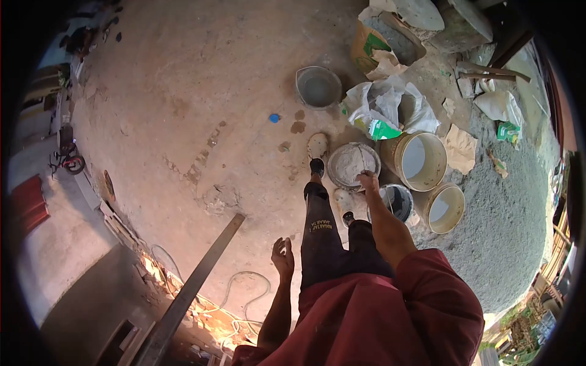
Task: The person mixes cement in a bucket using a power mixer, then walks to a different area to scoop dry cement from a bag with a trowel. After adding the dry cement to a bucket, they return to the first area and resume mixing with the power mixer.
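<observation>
My right hand (368, 181) is closed at the near side of a bucket (331, 168) filled with pale grey powder (354, 162). A thin wire handle runs from the far rim across the powder to my fingers. My left hand (282, 259) hangs in the air left of my legs, its fingers loosely bent and apart, holding nothing. Just beyond my right hand stands a dark bucket (397, 203), partly covered by my forearm. Two cream buckets with water, a larger one (441, 152) and a smaller one (456, 210), stand to the right.
A grey bucket (318, 87) of liquid stands farther ahead, beside torn white bags (381, 104) and an open cement sack (366, 52). A sand heap (494, 207) spreads along the right. At lower left a long beam (201, 274) slants upward, near a hose (247, 273).
</observation>
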A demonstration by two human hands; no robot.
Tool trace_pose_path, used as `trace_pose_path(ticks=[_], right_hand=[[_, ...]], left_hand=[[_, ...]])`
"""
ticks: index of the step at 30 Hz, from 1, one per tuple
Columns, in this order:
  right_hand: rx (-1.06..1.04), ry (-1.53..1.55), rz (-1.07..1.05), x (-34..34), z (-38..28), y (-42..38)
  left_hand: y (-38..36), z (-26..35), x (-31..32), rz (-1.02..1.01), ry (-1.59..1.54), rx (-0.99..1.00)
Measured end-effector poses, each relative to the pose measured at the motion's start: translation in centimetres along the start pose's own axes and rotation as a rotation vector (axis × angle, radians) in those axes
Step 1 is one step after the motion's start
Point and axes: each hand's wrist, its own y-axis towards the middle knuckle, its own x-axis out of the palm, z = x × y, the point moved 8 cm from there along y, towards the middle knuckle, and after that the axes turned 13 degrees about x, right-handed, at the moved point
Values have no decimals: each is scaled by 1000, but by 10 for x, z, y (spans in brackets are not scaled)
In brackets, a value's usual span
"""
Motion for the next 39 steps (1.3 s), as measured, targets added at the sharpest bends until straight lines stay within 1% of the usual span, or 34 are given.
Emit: trace_pose_path(ticks=[1,2,3,4,5,6,7,8,9,10,11,12,13,14,16,18,19,20,21,22,23,24,25,26,28,29,30,31,32,33,34,36,38,39], right_hand=[[-38,13,-35,-1,-10,-16],[-36,19,-102,3,-15,-20],[-7,-78,-113,3,-26,-27],[-3,-70,-146,5,-25,-20],[28,23,-259,9,-26,-22],[54,182,-350,14,-35,-44],[90,162,-332,9,-49,-77],[76,144,-278,9,-57,-95],[-529,-331,-395,21,-71,-53],[116,19,-386,22,-62,-83],[124,-15,-470,24,-63,-100],[159,-7,-467,27,-62,-118],[128,-66,-447,29,-63,-130],[95,-109,-424,32,-63,-143],[111,-147,-421,39,-55,-169],[-299,-458,-588,55,-62,-147],[-315,-481,-597,59,-62,-151],[-467,-607,-659,67,-63,-165],[-616,-729,-716,76,-55,-189],[-625,-743,-716,80,-45,-215],[-938,-1019,-573,89,-42,-258],[-1245,-1277,-402,103,-31,-295],[-898,-897,-423,112,-53,-178],[-896,-899,-433,122,-48,-178],[-756,-1348,-560,170,7,-205],[-766,-1346,-569,195,18,-221],[-561,-1345,-462,216,38,-227],[-356,-1335,-348,228,65,-256],[-483,-1284,-407,247,85,-302],[-613,-1233,-466,263,112,-374],[-741,-1184,-521,274,151,-488],[-733,-1211,-536,330,191,-505],[-730,-1234,-553,398,224,-517],[-372,-1059,-614,435,243,-497]], left_hand=[[-52,-13,-47,110,12,-31],[-109,-64,-92,226,86,-69],[-173,-118,-130,349,36,-162],[-245,-192,-164,504,8,-216],[-308,-214,-200,603,106,-243],[-379,-269,-230,798,173,-369],[-440,-292,-254,939,176,-505],[-498,-309,-273,1152,101,-599],[-543,-308,-287,1358,62,-623],[-579,-314,-302,1451,99,-591],[-603,-298,-314,1575,90,-612],[-632,-317,-324,1629,123,-627],[-644,-303,-341,1567,229,-672],[-653,-277,-354,1602,271,-705],[-688,-285,-371,1644,305,-795],[-732,-304,-380,1681,402,-801],[-762,-322,-386,1613,455,-899],[-794,-352,-389,1533,418,-910],[-814,-347,-400,1457,445,-1008],[-831,-338,-415,1380,468,-1101],[-854,-359,-420,1389,455,-1117],[-880,-386,-428,1308,475,-1120],[-897,-403,-439,1219,496,-1120],[-904,-414,-458,1224,502,-1126],[-872,-437,-509,970,689,-958],[-856,-460,-531,760,708,-967],[-837,-484,-556,549,723,-967],[-820,-478,-597,812,626,-878],[-804,-471,-633,1064,515,-780],[-777,-461,-669,953,729,-797],[-753,-455,-701,830,938,-809],[-737,-489,-762,790,764,-911],[-749,-586,-827,717,390,-826],[-756,-588,-860,747,242,-889]])
